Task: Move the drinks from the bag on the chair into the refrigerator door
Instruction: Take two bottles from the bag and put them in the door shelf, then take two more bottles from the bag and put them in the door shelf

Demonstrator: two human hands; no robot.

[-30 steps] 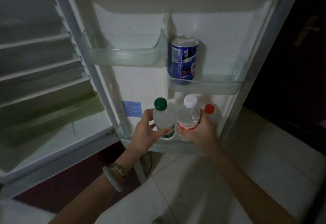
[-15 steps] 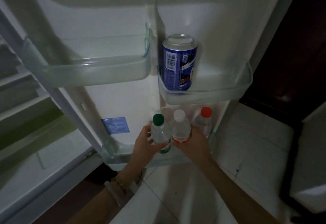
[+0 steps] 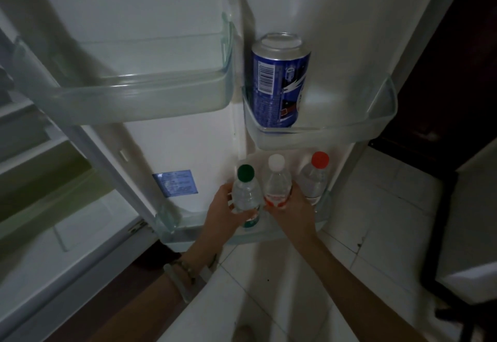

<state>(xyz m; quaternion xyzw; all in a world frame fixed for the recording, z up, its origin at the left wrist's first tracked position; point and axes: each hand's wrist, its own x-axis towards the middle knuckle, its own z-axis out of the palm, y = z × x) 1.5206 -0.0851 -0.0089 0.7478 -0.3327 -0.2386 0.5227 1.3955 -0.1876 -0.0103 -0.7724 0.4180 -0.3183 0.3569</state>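
1. Across nearly the whole view stands the open fridge door (image 3: pixel 174 140), our landmark; it carries three clear bins, and the dim fridge shelves (image 3: pixel 32 153) lie to its left.
2. Below the door and to its right, pale floor tiles (image 3: pixel 376 220) spread out.
3. On the door's upper left hangs the left bin (image 3: pixel 134 99), with nothing showing in it.
4. On the door's upper right hangs the right bin (image 3: pixel 336 137), a little lower than the left one.
5. Along the door's foot runs the bottom bin (image 3: pixel 172 220), where the bottles are.
6. Our left hand (image 3: pixel 223 215) reaches into the bottom bin, its fingers wrapped round the green-cap bottle (image 3: pixel 246 193), thumb on the side nearer us.
7. Our right hand (image 3: pixel 293 212) reaches in beside it, its fingers curled round the lower body of the white-cap bottle (image 3: pixel 277 183).
8. In the right bin a blue can (image 3: pixel 279 83) stands upright at its left end.
9. The green-cap and white-cap bottles are upright, touching or nearly so, at the right end of the bottom bin; we cannot tell whether their bases rest on its floor.
10. Just right of them, in the same bin's corner, a red-cap bottle (image 3: pixel 314 177) stands upright.
11. On the door's lower middle, left of the bottles, sits a small blue label (image 3: pixel 174 183).
12. At our left wrist, below the door, is a pale bangle (image 3: pixel 177 282) with a bead bracelet (image 3: pixel 188 269) beside it.
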